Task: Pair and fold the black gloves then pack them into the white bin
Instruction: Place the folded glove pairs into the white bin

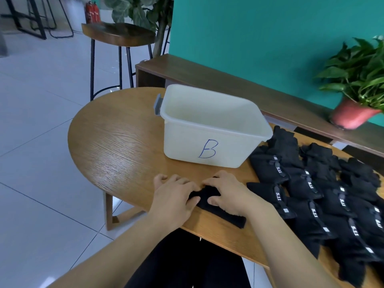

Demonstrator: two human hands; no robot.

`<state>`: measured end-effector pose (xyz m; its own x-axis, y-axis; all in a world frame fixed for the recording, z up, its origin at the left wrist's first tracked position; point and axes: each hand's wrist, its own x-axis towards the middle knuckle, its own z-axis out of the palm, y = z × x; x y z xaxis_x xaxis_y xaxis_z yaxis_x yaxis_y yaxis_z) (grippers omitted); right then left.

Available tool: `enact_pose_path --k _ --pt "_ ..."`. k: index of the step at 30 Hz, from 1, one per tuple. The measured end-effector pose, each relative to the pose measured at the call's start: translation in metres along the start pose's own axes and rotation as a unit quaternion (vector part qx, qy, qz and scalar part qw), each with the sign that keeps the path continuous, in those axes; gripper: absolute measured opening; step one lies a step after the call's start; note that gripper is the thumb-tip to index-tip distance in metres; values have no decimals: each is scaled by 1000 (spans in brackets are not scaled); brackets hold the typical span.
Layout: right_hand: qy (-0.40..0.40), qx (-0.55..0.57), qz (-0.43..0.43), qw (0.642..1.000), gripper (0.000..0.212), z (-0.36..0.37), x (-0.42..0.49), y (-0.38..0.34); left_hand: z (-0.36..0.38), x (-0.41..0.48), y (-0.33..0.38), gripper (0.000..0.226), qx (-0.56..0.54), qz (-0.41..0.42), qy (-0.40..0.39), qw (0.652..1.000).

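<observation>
Black knit, soft and light, the glove [228, 217] lay on the table [124, 142] before the bin [182, 142]. The left hand [174, 196] pressed it with fingers flat and together, while the right hand [226, 194] curled round the fold. Likely springy, it was best held at the cuff.

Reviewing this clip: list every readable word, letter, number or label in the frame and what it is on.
"B": handwritten in blue on the white bin's front wall.
"5.11": on the wrist straps of the black gloves piled at right, repeated on several.
Small white tags on those straps: too small to read.
Red fire extinguishers' labels, far back: blurred, unreadable.
</observation>
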<state>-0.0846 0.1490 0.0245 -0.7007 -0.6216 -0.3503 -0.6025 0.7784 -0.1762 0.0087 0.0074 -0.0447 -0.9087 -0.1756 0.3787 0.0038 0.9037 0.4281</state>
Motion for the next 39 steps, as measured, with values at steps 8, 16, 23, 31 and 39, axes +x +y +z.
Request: enact_pose_path --k 8,16,23,31,39 --pt "0 -10 -6 1000 45 0 -1 -5 6 -1 -4 16 20 25 37 999" --pt "-13 -34 1 999 36 -4 -1 -12 7 -3 -3 21 27 19 43 999" --pt "-18 0 -3 1000 21 -7 -5 -10 4 -1 -5 20 18 -4 34 999" --pt "-9 42 -11 999 9 -21 -24 -1 -17 9 0 47 23 4 -11 1000" --pt "49 44 3 998 10 -79 -57 13 -49 44 14 49 -7 75 119 990"
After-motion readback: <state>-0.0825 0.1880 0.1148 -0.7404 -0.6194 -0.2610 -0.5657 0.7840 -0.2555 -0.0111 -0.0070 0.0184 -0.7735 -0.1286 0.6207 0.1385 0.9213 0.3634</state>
